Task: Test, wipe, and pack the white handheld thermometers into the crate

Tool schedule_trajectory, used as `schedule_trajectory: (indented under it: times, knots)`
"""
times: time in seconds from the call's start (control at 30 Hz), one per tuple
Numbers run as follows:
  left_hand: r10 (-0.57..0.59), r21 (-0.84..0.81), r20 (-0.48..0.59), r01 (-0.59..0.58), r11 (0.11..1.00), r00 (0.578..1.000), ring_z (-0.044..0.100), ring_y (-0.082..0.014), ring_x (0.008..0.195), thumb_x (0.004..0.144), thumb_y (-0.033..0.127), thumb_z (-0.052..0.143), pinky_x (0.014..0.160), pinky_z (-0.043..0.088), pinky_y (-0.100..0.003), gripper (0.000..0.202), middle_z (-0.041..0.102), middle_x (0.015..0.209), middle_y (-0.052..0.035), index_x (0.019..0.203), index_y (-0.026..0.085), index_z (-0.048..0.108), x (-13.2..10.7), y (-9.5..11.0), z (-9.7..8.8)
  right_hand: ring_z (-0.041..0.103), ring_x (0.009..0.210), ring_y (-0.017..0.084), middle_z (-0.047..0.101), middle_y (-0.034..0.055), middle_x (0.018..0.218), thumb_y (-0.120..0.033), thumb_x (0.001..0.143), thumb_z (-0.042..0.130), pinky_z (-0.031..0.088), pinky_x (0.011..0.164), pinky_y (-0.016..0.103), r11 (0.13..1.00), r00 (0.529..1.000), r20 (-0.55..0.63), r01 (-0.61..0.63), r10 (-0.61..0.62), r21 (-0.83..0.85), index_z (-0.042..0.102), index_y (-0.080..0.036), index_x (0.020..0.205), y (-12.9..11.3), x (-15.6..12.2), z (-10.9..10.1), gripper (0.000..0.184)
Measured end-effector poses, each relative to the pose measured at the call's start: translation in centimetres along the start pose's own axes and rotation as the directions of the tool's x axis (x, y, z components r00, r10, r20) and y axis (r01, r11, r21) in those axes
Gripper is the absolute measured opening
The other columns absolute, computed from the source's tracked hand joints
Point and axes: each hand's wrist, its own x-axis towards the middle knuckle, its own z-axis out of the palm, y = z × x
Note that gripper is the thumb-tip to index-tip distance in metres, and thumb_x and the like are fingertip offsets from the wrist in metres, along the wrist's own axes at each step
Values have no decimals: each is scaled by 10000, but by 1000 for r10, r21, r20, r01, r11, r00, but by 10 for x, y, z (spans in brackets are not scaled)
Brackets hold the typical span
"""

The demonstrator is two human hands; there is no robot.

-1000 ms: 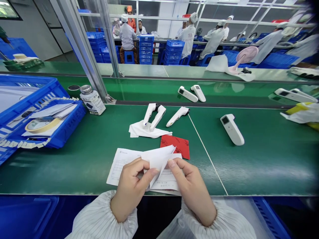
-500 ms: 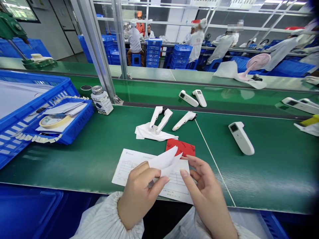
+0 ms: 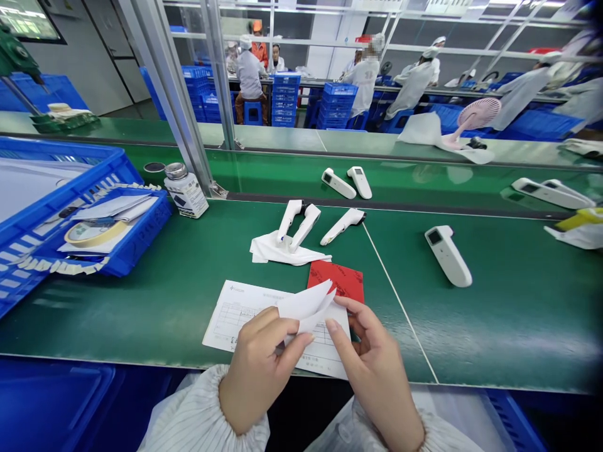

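My left hand (image 3: 266, 358) pinches a folded white paper (image 3: 306, 307) between thumb and fingers, its two leaves pointing up and right. My right hand (image 3: 377, 364) is beside the paper's right edge, thumb and index finger apart; whether a fingertip touches the paper I cannot tell. Under both hands lies a printed form (image 3: 230, 311) with a table on it. Beyond it is a red card (image 3: 343, 280), partly covered. Farther off, two white handheld thermometers (image 3: 305, 227) rest on a white cloth (image 3: 268, 250), with a third thermometer (image 3: 343, 226) next to them.
Another thermometer (image 3: 450, 257) lies at right on the green bench (image 3: 164, 314). At left stand a large blue crate (image 3: 101, 157), a small blue tray (image 3: 141, 245) holding papers and tape, and a bottle (image 3: 186, 191). A metal post (image 3: 172, 94) rises behind. More thermometers (image 3: 348, 182) lie beyond; co-workers sit farther back.
My right hand has moved left, closer to the folded paper. The thermometers on the far green strip have shifted a little left. The view has also turned slightly.
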Motion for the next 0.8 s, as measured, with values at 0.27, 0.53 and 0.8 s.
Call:
schedule_trajectory:
  times: [0.27,0.53,0.8]
  knots:
    - [-61,-29,-2,61,998,998,452,-61,526,837,122,615,506,361,-163,155,489,585,31,686,154,606,2,0,-5,456,393,81,683,87,949,-467,809,626,395,350,239,999,999,-9,35,-36,-40,603,-210,1113,2,-4,2,399]
    - [-109,-182,4,108,977,994,576,-99,620,935,188,459,619,463,-209,209,630,720,13,1024,223,645,-7,0,-16,626,576,176,699,70,833,-467,806,632,531,510,275,1000,998,68,-2,0,22,657,-213,1013,1,-6,1,328]
    - [-280,-42,-220,278,960,934,640,-140,915,955,279,444,915,484,-302,294,702,967,6,1227,292,553,-9,-37,-69,683,952,283,707,106,1091,-592,889,418,594,708,336,994,988,114,-104,105,-12,631,-213,1117,-6,-6,8,491]
